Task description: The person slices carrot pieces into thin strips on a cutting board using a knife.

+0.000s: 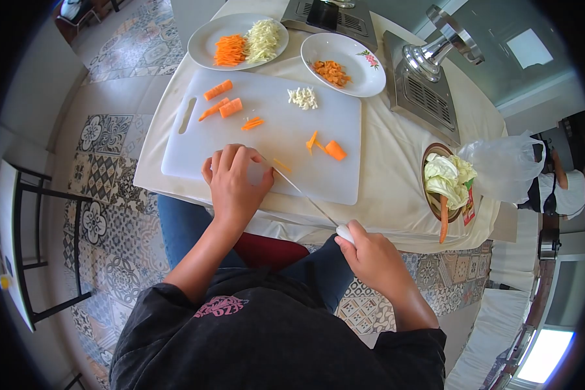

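Observation:
My right hand [376, 259] grips the white handle of a kitchen knife [309, 199], its thin blade slanting up and left across the near edge of the white cutting board [198, 153]. Close to the blade tip, my left hand [233, 185] rests on the board with fingers curled down; whatever they hold is hidden. A thin carrot slice [283, 166] lies just beyond the blade. Farther up are several carrot chunks [231, 107], a few carrot sticks [253, 123], another carrot piece [336, 150] with slivers, and a small pile of chopped white vegetable [303, 98].
Behind the board stand a plate [201, 40] of carrot and pale green shreds and a flowered plate [370, 83] with diced carrot. Two portable stoves [429, 104] sit at the back and right. A bowl [429, 198] holds cabbage and a carrot, beside a plastic bag [500, 166].

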A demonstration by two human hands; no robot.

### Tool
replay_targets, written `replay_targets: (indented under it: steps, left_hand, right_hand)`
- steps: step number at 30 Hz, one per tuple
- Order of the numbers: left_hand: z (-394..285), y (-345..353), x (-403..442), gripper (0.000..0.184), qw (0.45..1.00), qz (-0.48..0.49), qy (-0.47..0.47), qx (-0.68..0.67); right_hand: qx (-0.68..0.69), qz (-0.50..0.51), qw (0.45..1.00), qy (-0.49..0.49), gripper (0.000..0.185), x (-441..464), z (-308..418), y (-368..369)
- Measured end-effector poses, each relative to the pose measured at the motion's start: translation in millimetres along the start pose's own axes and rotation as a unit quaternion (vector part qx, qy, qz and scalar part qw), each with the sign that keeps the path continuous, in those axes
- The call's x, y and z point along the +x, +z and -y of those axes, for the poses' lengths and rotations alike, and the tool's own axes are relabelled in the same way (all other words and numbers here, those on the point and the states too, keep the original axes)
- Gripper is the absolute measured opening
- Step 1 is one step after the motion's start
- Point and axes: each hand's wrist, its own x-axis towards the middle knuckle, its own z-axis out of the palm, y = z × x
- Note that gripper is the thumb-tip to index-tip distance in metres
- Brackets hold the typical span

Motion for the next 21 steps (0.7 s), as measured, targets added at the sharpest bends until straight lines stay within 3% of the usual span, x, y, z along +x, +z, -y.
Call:
replay_targets:
  steps: [2,5,14,21]
  left_hand:
    - [0,1,0,0.038,0.999,-0.03,0.009,-0.039]
    - [11,5,-7,0.049,0.994,0.02,0.108,0.001]
    - [18,-3,-7,0.061,0.99,0.106,0.093,-0.004]
    - [20,5,-15,0.057,0.994,-0.009,0.104,-0.015]
  right_hand:
    - [-0.009,0.009,1.0,0.0,0.03,-1,-3,0]
    - [-0.012,0.024,1.0,0.004,0.031,0,-1,-3]
    - [-0.014,0.033,0.999,0.008,0.03,12,0,6]
    - [-0.02,-0.005,1.0,-0.007,0.028,22,8,18]
